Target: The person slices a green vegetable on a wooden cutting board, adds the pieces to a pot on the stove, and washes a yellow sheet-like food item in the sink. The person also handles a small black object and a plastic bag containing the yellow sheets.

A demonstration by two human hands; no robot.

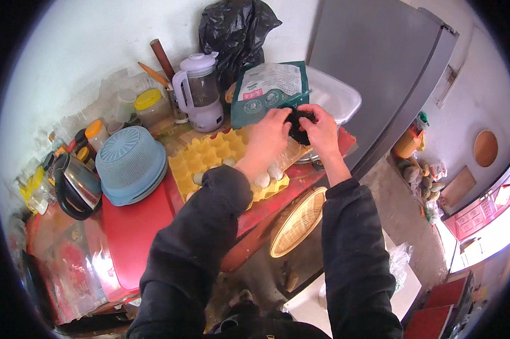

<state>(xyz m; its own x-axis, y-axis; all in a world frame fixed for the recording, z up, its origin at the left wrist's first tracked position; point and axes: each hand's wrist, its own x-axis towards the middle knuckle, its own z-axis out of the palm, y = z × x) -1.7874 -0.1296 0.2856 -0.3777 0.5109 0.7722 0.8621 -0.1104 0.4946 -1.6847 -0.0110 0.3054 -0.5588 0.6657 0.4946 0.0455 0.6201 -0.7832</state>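
Observation:
Between my two hands is a round, rough-looking black clump (298,131), whose kind I cannot make out. The fingers of my left hand (268,137) close on its left side, and those of my right hand (324,134) curl round it from the right. Just behind stands a green and white pouch (269,93). Below and left of my hands lies a yellow egg tray (201,151) with several pale eggs, such as the egg (262,180) beneath my left wrist. Clear plastic (293,153) lies under the clump, partly hidden.
A lilac blender (203,93) and black plastic bag (236,34) stand along the wall. At the left are a blue basket (129,161), a steel kettle (77,183) and a red board (136,231). Grey refrigerator (379,62) stands right; a wicker basket (297,223) is below the table edge.

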